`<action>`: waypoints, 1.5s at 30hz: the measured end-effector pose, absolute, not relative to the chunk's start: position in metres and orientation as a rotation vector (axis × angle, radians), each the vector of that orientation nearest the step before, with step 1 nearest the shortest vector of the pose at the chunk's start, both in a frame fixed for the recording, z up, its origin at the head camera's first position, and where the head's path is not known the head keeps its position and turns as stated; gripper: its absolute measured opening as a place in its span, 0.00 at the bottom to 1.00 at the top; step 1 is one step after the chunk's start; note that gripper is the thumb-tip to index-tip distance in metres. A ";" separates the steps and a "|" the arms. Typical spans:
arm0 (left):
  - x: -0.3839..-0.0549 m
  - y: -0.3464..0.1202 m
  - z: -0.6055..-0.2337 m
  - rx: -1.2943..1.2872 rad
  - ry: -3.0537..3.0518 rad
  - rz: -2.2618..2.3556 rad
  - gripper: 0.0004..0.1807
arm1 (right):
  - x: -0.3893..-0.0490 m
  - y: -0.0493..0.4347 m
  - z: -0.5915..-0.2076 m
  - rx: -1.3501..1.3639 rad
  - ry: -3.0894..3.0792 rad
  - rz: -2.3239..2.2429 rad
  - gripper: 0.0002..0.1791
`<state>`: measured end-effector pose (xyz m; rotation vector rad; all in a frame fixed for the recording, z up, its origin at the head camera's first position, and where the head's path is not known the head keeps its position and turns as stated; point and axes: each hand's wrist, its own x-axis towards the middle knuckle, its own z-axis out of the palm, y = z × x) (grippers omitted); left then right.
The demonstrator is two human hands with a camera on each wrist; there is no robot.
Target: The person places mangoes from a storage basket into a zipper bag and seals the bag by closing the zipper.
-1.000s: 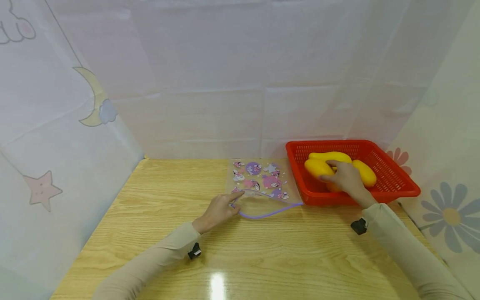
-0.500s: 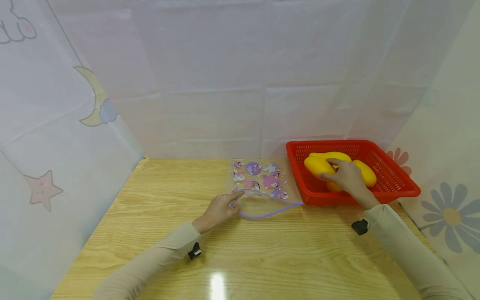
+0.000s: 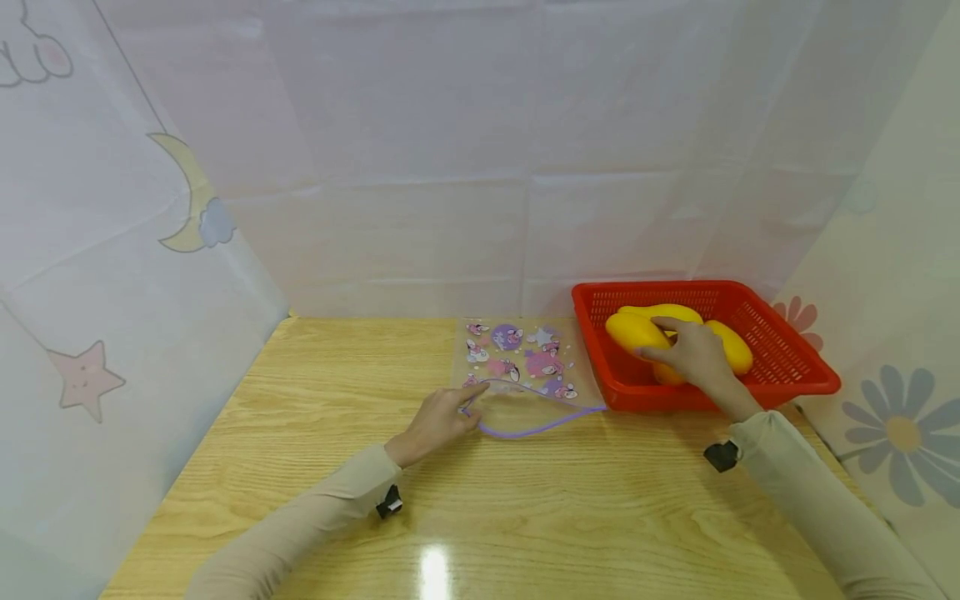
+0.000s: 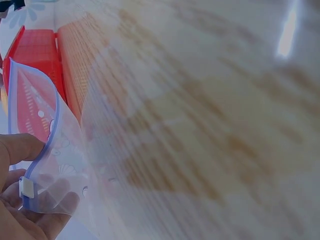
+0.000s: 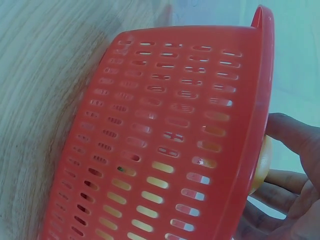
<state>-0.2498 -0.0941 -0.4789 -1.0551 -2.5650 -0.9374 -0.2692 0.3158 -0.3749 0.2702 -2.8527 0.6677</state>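
Note:
A clear zip bag [image 3: 525,358] with pink and purple cartoon prints lies on the table, its purple-edged mouth gaping toward me. My left hand [image 3: 438,425] holds the left corner of that mouth; in the left wrist view, the thumb lies at the purple edge, near a white zip slider [image 4: 26,187]. Inside the red basket [image 3: 795,385], my right hand [image 3: 693,354] grips a smooth yellow mango [image 3: 633,332] between thumb and fingers. From the right wrist, the basket wall [image 5: 150,135] hides most of the fruit, while the fingers [image 5: 285,130] show beyond the rim.
More yellow fruits lie in the basket: a long one [image 3: 667,312] behind and another [image 3: 731,346] to the right of the hand. The basket's left side adjoins the bag. A hanging sheet [image 3: 405,250] backs the wooden table [image 3: 510,508], with printed sheets at both sides.
The mango in my right hand has shifted slightly left, and that hand has moved a little with it. My left hand and the bag look unchanged.

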 end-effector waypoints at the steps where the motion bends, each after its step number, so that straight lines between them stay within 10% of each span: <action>1: -0.250 -0.094 -0.479 -1.057 -2.565 -0.940 0.28 | -0.269 0.315 -0.374 0.272 -2.854 0.668 0.40; 45: -0.249 -0.094 -0.480 -1.041 -2.577 -0.931 0.28 | -0.254 0.302 -0.360 0.341 -2.816 0.681 0.40</action>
